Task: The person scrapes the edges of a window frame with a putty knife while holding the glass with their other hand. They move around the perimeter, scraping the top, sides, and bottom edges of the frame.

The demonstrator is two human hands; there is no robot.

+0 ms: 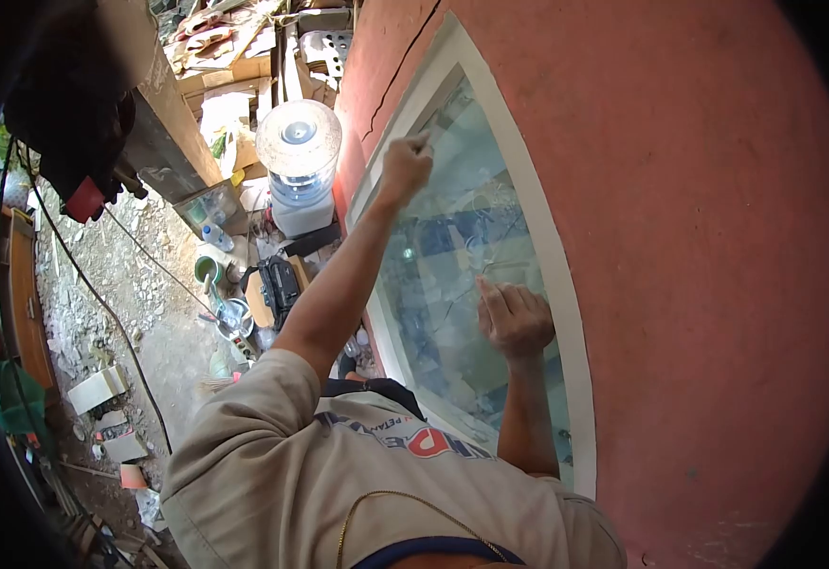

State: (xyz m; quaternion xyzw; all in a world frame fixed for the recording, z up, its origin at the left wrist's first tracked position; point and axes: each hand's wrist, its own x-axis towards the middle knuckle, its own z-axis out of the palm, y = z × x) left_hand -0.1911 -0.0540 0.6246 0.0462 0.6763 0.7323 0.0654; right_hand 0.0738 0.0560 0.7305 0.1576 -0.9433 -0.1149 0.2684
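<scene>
My left hand [407, 173] is raised and closed at the upper left side of the window, close to its white frame [493, 90]. A blurred greyish shape shows by its fingertips against the glass. Lower down, my right hand [516, 318] is in front of the glass pane [452, 256], with its fingers bent and pressed together, the fingertips pointing up and left. I cannot tell what either hand holds. The glass reflects bluish and pale patches. Both forearms reach out from my beige printed shirt [376, 474].
A pink wall [699, 237] surrounds the window, with a dark crack at the upper left. Beside it stand a water jug [299, 142], a black tool case [279, 284], a green bucket [208, 270] and a plastic bottle [217, 237]. Cables hang at the left over rubble-strewn ground.
</scene>
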